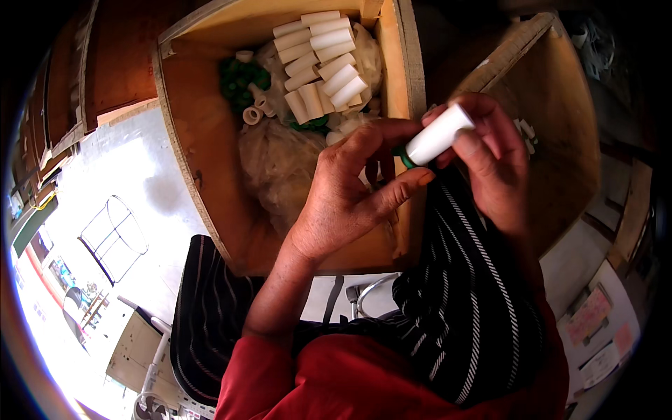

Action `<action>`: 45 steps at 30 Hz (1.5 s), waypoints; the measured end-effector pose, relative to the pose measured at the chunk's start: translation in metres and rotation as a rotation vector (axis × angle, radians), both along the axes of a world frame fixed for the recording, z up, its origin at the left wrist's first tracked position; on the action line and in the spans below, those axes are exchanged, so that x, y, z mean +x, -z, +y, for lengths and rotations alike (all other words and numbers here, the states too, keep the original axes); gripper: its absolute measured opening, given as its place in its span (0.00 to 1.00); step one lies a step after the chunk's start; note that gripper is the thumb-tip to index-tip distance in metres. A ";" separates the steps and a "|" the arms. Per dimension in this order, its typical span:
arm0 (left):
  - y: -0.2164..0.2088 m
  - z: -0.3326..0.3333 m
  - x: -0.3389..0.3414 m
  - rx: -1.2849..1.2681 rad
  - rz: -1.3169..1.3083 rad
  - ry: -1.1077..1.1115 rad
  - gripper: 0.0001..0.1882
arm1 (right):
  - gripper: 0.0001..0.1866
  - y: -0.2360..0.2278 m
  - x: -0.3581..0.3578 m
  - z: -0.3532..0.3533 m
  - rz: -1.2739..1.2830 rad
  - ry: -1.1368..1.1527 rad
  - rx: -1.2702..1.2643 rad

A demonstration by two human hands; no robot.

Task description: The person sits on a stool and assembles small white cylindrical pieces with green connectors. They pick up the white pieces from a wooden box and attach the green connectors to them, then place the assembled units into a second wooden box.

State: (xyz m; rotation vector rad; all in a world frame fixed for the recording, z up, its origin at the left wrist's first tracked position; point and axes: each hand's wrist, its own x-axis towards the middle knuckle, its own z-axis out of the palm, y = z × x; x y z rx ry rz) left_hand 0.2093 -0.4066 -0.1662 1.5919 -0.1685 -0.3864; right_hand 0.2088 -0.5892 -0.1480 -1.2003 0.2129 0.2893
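Observation:
A white plastic tube (439, 136) with a green cap (406, 158) on its lower left end is held between my two hands, tilted up to the right. My right hand (493, 150) grips the white body with thumb and fingers. At the capped end, my left hand (350, 178) has its thumb and fingers closed on the green cap. Beneath and behind the hands is an open wooden box (203, 203). In it a stack of white tubes (329, 59) lies at the far side, beside a heap of green caps (243, 80) and a crumpled clear plastic bag (276, 164).
A second wooden box (567, 119) stands at the right, with a few white pieces (525, 133) inside. A wire frame (115, 238) lies on the pale floor at the left. My legs in striped black cloth (455, 301) are beside the near box.

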 end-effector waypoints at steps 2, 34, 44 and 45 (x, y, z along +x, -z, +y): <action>0.001 0.002 -0.001 0.046 -0.006 -0.002 0.21 | 0.17 0.003 -0.002 0.007 0.012 0.006 -0.047; 0.051 0.052 0.017 0.583 0.185 -0.274 0.13 | 0.17 0.011 0.003 -0.002 -0.185 -0.033 -0.289; 0.070 0.050 0.037 0.948 0.118 -0.260 0.21 | 0.14 0.034 -0.005 -0.075 -0.029 0.252 -0.592; 0.069 0.051 0.036 0.963 0.107 -0.272 0.20 | 0.13 0.041 -0.005 -0.084 -0.009 0.269 -0.620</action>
